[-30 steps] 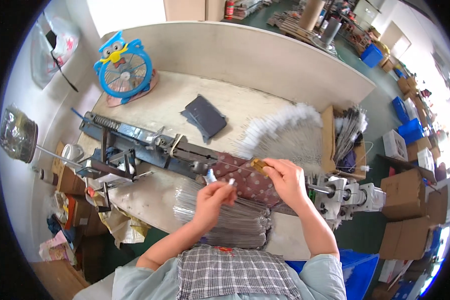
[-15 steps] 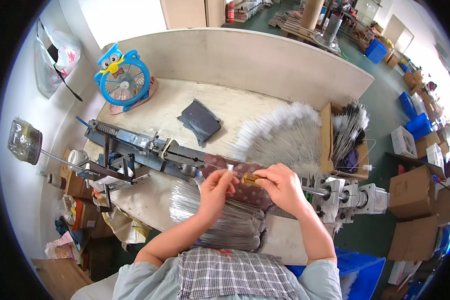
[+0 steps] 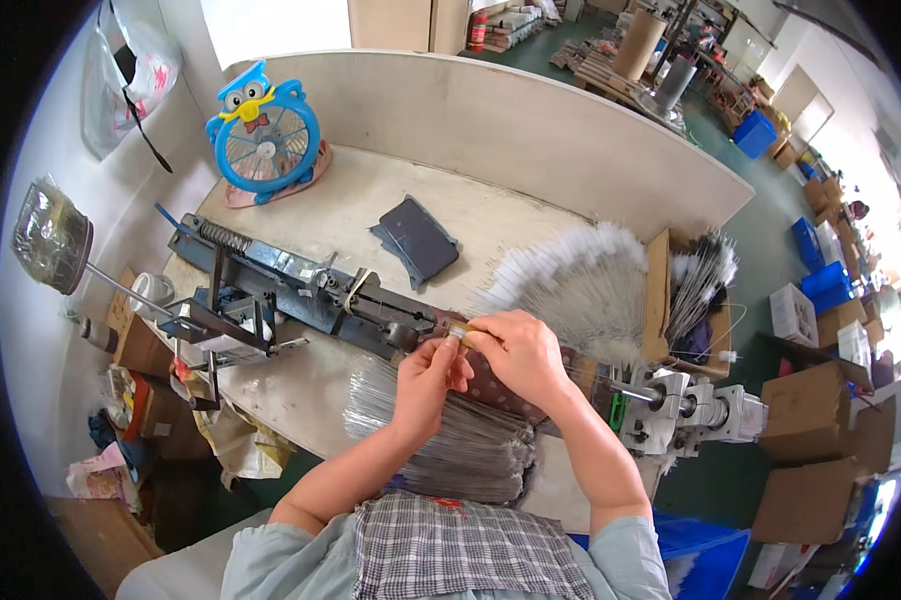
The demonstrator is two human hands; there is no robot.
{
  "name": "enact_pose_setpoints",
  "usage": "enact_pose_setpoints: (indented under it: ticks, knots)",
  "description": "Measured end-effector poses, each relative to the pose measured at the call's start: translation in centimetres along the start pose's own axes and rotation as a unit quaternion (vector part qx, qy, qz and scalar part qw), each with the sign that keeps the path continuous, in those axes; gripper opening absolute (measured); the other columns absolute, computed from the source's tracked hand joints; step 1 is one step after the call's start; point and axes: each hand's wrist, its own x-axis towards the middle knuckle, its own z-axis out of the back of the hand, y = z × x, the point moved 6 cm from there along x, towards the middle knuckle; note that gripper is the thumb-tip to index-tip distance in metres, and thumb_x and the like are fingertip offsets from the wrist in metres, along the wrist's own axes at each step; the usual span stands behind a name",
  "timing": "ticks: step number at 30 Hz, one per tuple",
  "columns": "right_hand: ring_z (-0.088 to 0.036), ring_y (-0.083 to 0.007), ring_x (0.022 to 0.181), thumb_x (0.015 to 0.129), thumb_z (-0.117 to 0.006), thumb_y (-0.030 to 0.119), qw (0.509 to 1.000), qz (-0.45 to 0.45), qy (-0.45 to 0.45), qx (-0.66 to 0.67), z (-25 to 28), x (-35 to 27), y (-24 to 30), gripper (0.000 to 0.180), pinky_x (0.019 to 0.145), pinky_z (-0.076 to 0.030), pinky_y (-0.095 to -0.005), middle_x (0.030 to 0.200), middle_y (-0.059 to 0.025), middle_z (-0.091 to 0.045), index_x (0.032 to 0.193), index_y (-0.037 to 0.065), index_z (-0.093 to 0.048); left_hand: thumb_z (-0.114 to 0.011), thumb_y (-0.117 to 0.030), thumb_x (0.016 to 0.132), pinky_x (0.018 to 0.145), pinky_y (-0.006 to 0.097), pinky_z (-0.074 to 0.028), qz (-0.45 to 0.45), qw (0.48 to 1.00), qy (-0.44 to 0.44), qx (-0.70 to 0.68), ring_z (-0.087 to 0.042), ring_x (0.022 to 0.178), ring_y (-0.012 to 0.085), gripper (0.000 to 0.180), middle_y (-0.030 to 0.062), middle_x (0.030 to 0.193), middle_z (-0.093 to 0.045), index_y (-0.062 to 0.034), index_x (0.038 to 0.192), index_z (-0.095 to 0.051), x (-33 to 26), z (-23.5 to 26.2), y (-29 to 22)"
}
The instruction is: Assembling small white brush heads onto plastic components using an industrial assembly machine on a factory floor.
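— Brass fitting [image 3: 457, 331]: one, pinched between your left hand [image 3: 428, 376] and right hand [image 3: 518, 352], both closed on it.
— Nearby?
— One wire bundle [image 3: 440, 440] beneath your hands; one owl fan [image 3: 266, 135] far beyond them.

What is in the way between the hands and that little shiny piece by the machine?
Nothing visible. The left hand and right hand already pinch the small metal piece between their fingertips, right at the end of the long dark machine.
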Motion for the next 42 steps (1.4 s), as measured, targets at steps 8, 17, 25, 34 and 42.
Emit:
enact_pose_setpoints:
  ticks: [8, 17, 25, 34, 42]
  knots:
    - [-0.06, -0.0301, 0.082, 0.082, -0.063, 0.023, 0.999, -0.005, -0.046, 0.015, -0.2, -0.1, 0.3, 0.021, 0.071, -0.048, -0.0377, 0.081, -0.0102, -0.064, 0.091, 0.006, -0.068, -0.033, -0.047, 0.099, 0.081, 0.031, -0.045, 0.079, 0.994, 0.011, -0.08, -0.062, 0.092, 0.0175, 0.052, 0.009, 0.098, -0.064, -0.0023, 0.11, -0.056, 0.0, -0.1, -0.1]
    - [-0.056, -0.0213, 0.095, 0.07, -0.071, 0.019, 0.977, 0.051, -0.169, -0.122, -0.8, -1.4, 3.1, 0.028, 0.078, -0.044, -0.0364, 0.097, -0.0006, -0.063, 0.096, 0.01, -0.067, -0.047, -0.033, 0.096, 0.083, 0.033, -0.047, 0.044, 0.983, -0.024, -0.178, -0.062, 0.09, 0.0177, 0.027, 0.0074, 0.092, -0.064, -0.0071, 0.096, -0.056, -0.2, -0.2, 0.5]
    - [-0.056, -0.0205, 0.093, 0.07, -0.07, 0.014, 0.973, 0.119, -0.165, -0.106, 0.0, -2.2, 2.5, 0.024, 0.077, -0.044, -0.0356, 0.095, 0.001, -0.062, 0.094, 0.015, -0.069, -0.057, -0.01, 0.09, 0.076, 0.027, -0.049, 0.001, 0.985, -0.049, -0.164, -0.062, 0.085, 0.0127, 0.006, 0.0037, 0.092, -0.063, -0.0051, 0.094, -0.057, -0.3, -0.9, -0.1]
    - [-0.057, -0.0221, 0.092, 0.07, -0.072, 0.013, 0.976, 0.126, -0.167, -0.064, 1.0, -2.8, 1.4, 0.027, 0.076, -0.046, -0.0359, 0.093, -0.001, -0.063, 0.097, 0.013, -0.069, -0.055, -0.005, 0.089, 0.078, 0.029, -0.05, -0.012, 0.99, -0.038, -0.136, -0.063, 0.086, 0.0144, 0.01, 0.0073, 0.095, -0.063, -0.0006, 0.099, -0.057, 0.0, -1.1, 0.2]
    - [-0.058, -0.0243, 0.09, 0.067, -0.075, 0.014, 0.977, 0.062, -0.184, -0.083, 0.3, -2.8, 2.1, 0.036, 0.077, -0.045, -0.0355, 0.095, -0.0035, -0.064, 0.101, 0.007, -0.067, -0.055, -0.008, 0.089, 0.079, 0.029, -0.049, 0.003, 0.985, -0.039, -0.167, -0.063, 0.086, 0.0152, 0.011, 0.0061, 0.095, -0.064, -0.0029, 0.099, -0.058, 0.1, -0.5, 0.7]
